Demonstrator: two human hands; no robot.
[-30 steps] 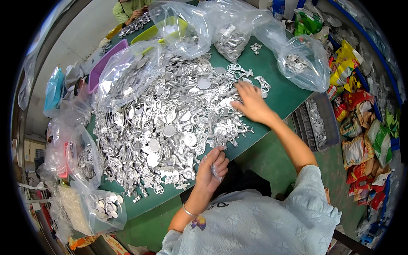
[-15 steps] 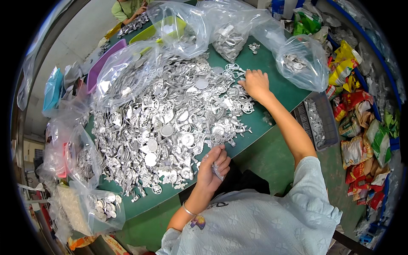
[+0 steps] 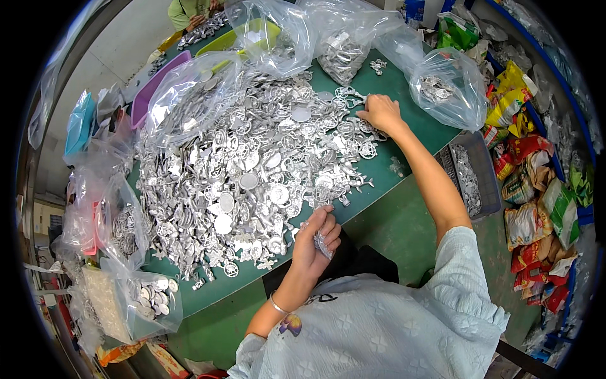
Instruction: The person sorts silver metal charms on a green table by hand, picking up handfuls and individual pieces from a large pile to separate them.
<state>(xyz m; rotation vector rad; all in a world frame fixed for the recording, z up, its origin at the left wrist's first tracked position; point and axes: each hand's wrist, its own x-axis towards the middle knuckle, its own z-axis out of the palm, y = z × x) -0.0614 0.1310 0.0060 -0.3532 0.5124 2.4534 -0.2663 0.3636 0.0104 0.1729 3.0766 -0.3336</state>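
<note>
A wide heap of small silver metal charms (image 3: 252, 180) covers much of the green table (image 3: 372, 189). My left hand (image 3: 317, 239) is closed at the heap's near edge, around several silver metal pieces (image 3: 324, 246) that show at the palm. Out at the heap's far right edge, my right hand (image 3: 381, 114) reaches down with its fingers bent toward the pile. Its fingertips are partly hidden, so what they hold, if anything, cannot be seen. Beside them lies a cluster of ring-shaped silver pieces (image 3: 347, 96).
Clear plastic bags of metal pieces (image 3: 344, 57) stand behind the heap, with another bag (image 3: 448, 91) at the right. Purple (image 3: 158, 82) and lime-green (image 3: 218, 45) bins sit at the back. A grey crate (image 3: 486, 189) is right of the table. Another person (image 3: 189, 12) works at the far end.
My right hand has shifted slightly up and away at the heap's right edge, its fingers curling in more. My left hand stays closed near the same place.
</note>
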